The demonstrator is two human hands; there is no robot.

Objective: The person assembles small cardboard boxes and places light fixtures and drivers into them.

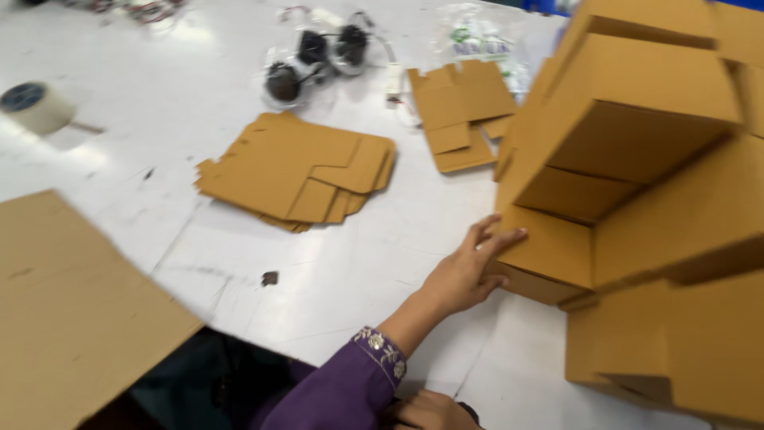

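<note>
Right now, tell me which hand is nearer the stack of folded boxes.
Left. The left hand touches the stack of folded boxes; the right hand stays low by the table edge, apart.

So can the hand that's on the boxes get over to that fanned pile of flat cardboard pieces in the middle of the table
Probably yes. The left hand rests against the stacked boxes, and only bare white table lies between it and the pile of flat cardboard blanks. Nothing stands in the way, though it may take a stretch.
</note>
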